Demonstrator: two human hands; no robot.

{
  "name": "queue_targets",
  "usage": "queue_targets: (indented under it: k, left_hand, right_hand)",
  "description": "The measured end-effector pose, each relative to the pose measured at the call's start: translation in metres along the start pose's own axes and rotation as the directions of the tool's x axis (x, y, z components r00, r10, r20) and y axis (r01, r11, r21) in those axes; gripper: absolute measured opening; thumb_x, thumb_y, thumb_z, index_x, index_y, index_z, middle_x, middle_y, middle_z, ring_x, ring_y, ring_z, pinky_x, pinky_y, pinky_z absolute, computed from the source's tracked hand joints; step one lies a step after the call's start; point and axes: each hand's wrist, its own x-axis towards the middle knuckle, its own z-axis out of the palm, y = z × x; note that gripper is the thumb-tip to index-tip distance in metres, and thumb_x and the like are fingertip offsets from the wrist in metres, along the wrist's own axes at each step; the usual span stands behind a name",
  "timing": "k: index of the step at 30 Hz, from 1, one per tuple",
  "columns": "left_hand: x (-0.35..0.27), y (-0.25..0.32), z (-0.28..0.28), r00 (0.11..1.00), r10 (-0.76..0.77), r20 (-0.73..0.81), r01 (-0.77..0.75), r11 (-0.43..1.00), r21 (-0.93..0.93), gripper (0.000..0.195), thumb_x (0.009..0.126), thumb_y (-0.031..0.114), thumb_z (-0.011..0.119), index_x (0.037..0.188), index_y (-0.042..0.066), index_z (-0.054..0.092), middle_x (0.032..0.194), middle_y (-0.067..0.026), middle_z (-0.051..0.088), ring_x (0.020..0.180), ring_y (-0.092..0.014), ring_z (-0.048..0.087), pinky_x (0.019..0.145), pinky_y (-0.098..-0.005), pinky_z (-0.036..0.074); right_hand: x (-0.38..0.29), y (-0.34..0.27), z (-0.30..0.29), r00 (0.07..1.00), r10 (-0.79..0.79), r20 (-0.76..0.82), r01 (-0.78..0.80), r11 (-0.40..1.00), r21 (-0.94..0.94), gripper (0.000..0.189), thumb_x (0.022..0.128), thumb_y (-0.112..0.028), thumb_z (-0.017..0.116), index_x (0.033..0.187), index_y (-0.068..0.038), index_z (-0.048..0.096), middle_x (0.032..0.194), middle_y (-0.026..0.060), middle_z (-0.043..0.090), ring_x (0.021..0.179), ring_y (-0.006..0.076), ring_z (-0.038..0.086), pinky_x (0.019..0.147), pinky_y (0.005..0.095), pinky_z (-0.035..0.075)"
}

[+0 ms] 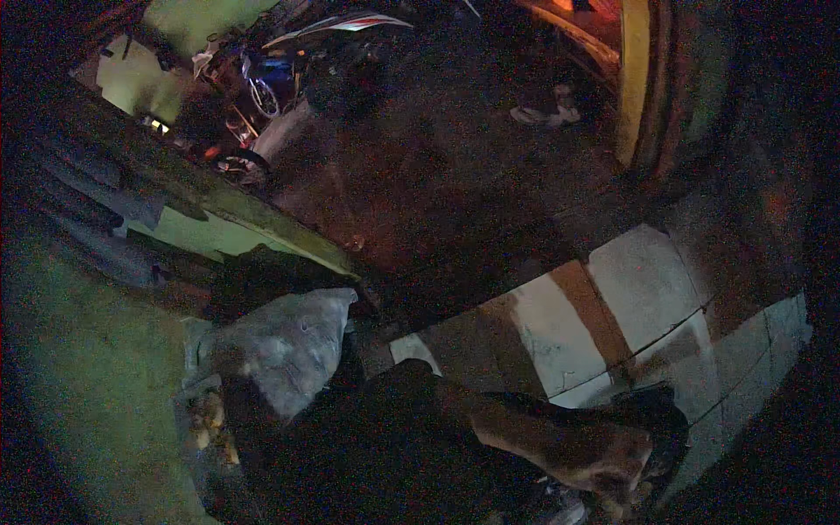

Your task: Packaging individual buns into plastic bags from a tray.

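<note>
The scene is very dark. At the lower right, a bare limb that looks like my right forearm runs from a dark sleeve to what seems to be my right hand (pixel 617 469). Its fingers are lost in shadow, so their grip cannot be made out. Just below it lies a small shiny object (pixel 571 512), too dim to name. A dark item (pixel 666 426) sits against the hand's far side. My left hand is out of view. Left of the dark mass of my body is a crumpled greyish plastic sheet or bag (pixel 289 341), with some yellowish items (pixel 213 423) below it.
Pale tiles (pixel 636 282) crossed by a brown band (pixel 590 315) slope along the right. Dark cloth (pixel 98 190) hangs at the left, by a green wall (pixel 98 367). Farther off are wheeled vehicles (pixel 262 92), pale footwear (pixel 545 115) and a yellow post (pixel 633 79).
</note>
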Motion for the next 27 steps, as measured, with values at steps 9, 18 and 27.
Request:
queue_targets:
  k: [9,18,27]
  left_hand:
    - [0.006,-0.031,-0.032,0.957,-0.165,-0.239,0.209,0.962,0.176,0.021,0.078,0.021,0.058,0.079,0.0,0.054,0.068,-0.0106,0.052,0.061,-0.023,0.05,0.061,-0.0347,0.041]
    - [0.002,-0.01,0.002,0.695,-0.675,0.247,0.615,0.382,-0.689,0.02,0.083,0.018,0.053,0.082,-0.001,0.058,0.077,-0.0087,0.058,0.076,-0.016,0.055,0.072,-0.0301,0.044]
    - [-0.042,0.029,-0.004,0.126,-0.92,0.371,0.992,0.111,-0.064,0.023,0.084,0.025,0.053,0.084,0.003,0.061,0.075,-0.0033,0.06,0.067,-0.01,0.051,0.061,-0.0244,0.041]
  right_hand:
    - [0.056,0.045,-0.032,0.986,0.009,0.168,-0.029,0.992,0.121,0.034,0.088,-0.018,0.044,0.119,-0.003,0.045,0.114,0.0119,0.051,0.099,0.0187,0.049,0.083,0.031,0.042]
    - [-0.219,-0.075,0.142,0.939,-0.036,-0.341,0.086,0.987,0.132,0.033,0.088,-0.018,0.045,0.118,-0.003,0.046,0.114,0.0106,0.05,0.102,0.0168,0.047,0.084,0.0295,0.041]
    - [-0.309,-0.17,0.194,0.744,-0.636,-0.206,0.173,0.481,-0.859,0.052,0.075,-0.035,0.063,0.113,-0.006,0.042,0.113,0.0167,0.044,0.107,0.0258,0.042,0.088,0.0334,0.035]
